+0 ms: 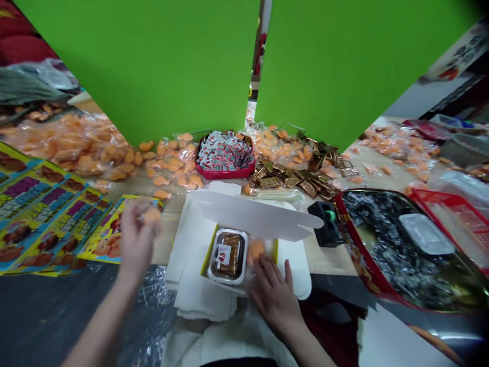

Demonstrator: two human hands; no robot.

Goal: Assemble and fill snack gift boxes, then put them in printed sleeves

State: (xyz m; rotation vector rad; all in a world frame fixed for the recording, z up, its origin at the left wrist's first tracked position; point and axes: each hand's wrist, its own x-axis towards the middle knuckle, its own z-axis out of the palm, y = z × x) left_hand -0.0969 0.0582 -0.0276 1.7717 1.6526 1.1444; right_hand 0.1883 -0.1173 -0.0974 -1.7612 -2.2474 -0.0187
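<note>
My left hand [138, 239], blurred by motion, is closed on an orange piece in clear plastic [152, 216], above the printed cardboard sheets. My right hand [275, 291] lies with fingers outstretched at the right side of an open cardboard box [252, 210], its fingertips touching another wrapped orange piece [255, 248] inside. To the left in the same box sits a foil tray [228, 279] holding gold-wrapped packets [230, 242] and a small white packet with a red print [222, 254]. The box's white lid flap stands raised behind these.
White flat cartons [198, 285] lie under the box. Behind are a red basket [225, 173] of small packets, gold packets [292, 178] and many wrapped orange pieces [171, 163]. At right stand a black tape dispenser [324, 224] and a large tray [378, 285]. Green panels [171, 66] rise behind.
</note>
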